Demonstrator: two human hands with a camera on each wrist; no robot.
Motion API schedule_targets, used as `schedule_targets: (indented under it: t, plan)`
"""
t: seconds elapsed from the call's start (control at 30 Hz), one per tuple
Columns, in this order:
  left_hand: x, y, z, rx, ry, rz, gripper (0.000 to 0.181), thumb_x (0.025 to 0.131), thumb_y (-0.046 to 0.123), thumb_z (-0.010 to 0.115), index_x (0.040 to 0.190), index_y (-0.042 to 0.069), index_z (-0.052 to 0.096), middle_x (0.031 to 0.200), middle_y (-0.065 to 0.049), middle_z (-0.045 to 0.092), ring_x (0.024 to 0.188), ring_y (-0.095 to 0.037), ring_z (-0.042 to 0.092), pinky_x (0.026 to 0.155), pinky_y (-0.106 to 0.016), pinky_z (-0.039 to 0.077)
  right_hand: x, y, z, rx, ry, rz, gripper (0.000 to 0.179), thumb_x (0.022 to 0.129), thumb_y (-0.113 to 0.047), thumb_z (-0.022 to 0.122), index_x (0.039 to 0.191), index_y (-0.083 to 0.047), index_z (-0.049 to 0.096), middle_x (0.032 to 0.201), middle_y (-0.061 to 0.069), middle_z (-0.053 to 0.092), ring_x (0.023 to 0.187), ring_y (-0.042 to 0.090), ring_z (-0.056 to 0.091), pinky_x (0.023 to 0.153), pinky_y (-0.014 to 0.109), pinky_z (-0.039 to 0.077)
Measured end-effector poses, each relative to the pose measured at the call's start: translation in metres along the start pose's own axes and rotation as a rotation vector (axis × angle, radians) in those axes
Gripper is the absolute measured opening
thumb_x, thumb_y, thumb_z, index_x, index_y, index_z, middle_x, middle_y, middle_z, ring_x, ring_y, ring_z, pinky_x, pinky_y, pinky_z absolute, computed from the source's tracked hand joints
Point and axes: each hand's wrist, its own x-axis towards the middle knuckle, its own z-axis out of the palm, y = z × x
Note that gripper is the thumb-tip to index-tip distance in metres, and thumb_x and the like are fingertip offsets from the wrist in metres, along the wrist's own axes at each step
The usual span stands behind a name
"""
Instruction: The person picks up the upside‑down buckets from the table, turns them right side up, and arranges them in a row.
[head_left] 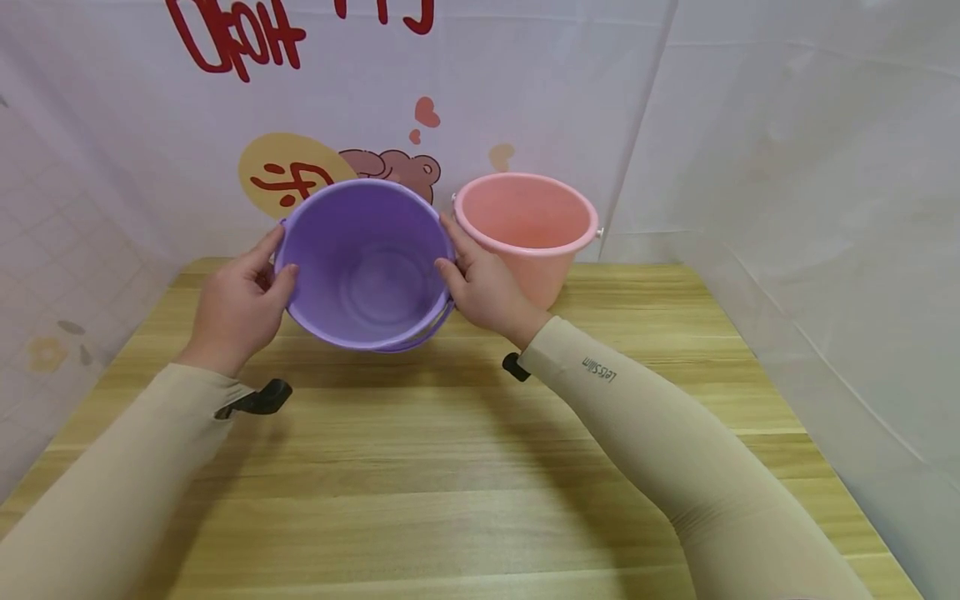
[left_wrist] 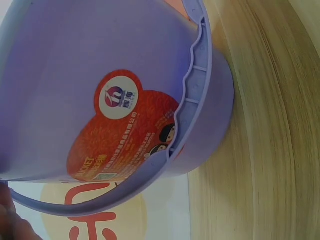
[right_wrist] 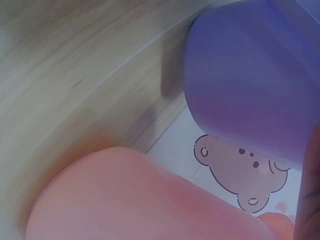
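A purple bucket (head_left: 367, 258) is tipped so that its open mouth faces me in the head view. My left hand (head_left: 238, 304) grips its rim at the left, thumb over the edge. On the opposite side my right hand (head_left: 487, 287) pinches the rim between thumb and fingers. The bucket's purple handle hangs down along the near side. A red label shows on the outer wall of the purple bucket (left_wrist: 55, 85) in the left wrist view. Just right of it, a pink bucket (head_left: 525, 221) stands upright on the table, partly behind my right hand.
The wood-grain table (head_left: 420, 483) ends at a white wall cloth (head_left: 600, 100) printed with red lettering and a cartoon bear (right_wrist: 245, 170). White sheeting also runs along the left and right sides.
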Motion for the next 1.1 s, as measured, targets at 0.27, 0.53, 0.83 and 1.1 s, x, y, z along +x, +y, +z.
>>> schedule_targets:
  t: [0.27,0.53,0.83,1.1]
  plan:
    - [0.003,-0.002,0.003,-0.003,0.004,-0.017,0.055,0.104,0.030,0.062,0.157,0.026,0.050,0.088,-0.014,0.070,0.066,0.001,0.051,0.047,-0.017,0.039,-0.006,0.002,0.003,-0.106,0.020,-0.006,0.082,0.105,-0.033,0.065,0.170,-0.018,0.018,0.087,0.006,0.072,0.073,0.014,0.065,0.065,0.026,0.054]
    - [0.007,0.001,0.000,-0.002,-0.005,-0.050,0.055,0.105,0.033,0.058,0.158,0.024,0.050,0.087,-0.011,0.066,0.069,-0.002,0.052,0.048,-0.020,0.038,-0.011,0.004,0.006,-0.155,-0.029,-0.047,0.109,0.095,-0.048,0.077,0.171,-0.018,0.006,0.100,0.005,0.073,0.075,0.016,0.065,0.069,0.029,0.055]
    - [0.013,0.003,0.000,0.020,-0.075,-0.092,0.060,0.107,0.041,0.054,0.163,0.023,0.040,0.098,-0.014,0.066,0.082,-0.019,0.058,0.052,-0.022,0.040,-0.011,0.006,0.008,-0.196,-0.057,-0.025,0.114,0.089,-0.054,0.081,0.171,-0.015,0.013,0.103,0.004,0.069,0.078,0.016,0.064,0.074,0.030,0.055]
    - [0.015,0.004,0.002,-0.011,-0.138,-0.070,0.071,0.106,0.046,0.053,0.167,0.021,0.028,0.121,-0.025,0.058,0.099,-0.033,0.058,0.068,-0.024,0.044,-0.011,0.006,0.010,-0.195,-0.049,-0.051,0.118,0.087,-0.054,0.084,0.170,-0.009,0.013,0.110,0.004,0.068,0.077,0.014,0.063,0.075,0.029,0.055]
